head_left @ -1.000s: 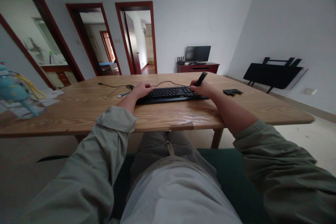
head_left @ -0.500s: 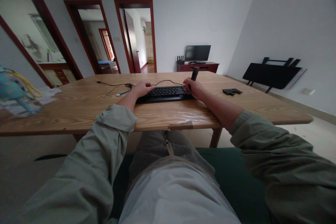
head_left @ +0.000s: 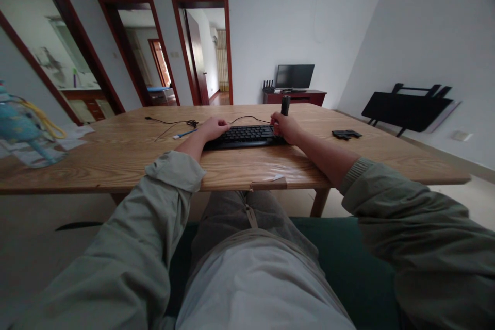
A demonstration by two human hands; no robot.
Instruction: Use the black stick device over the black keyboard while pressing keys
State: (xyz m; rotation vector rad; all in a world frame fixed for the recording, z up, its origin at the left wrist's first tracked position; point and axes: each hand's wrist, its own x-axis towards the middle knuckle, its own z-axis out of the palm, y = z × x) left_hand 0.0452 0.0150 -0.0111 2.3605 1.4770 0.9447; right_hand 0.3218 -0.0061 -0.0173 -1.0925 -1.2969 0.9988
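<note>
A black keyboard lies on the wooden table in front of me. My left hand is closed over its left end, fingers bent and pressed together. At the other end, my right hand is wrapped around a black handled tool. Its thick round handle sticks up above my fist, almost upright. The tool's lower end is hidden by the hand, so its kind and whether it touches the keys cannot be made out.
The keyboard's cable runs behind it to a coil on the left. Near my left wrist lies a blue brush-like item. Small black pieces lie at right. A blue patterned object and papers stand at far left.
The black tool has tilted from leaning right to nearly upright in my right hand. My left hand stays on the keyboard. The whole view has shifted slightly.
</note>
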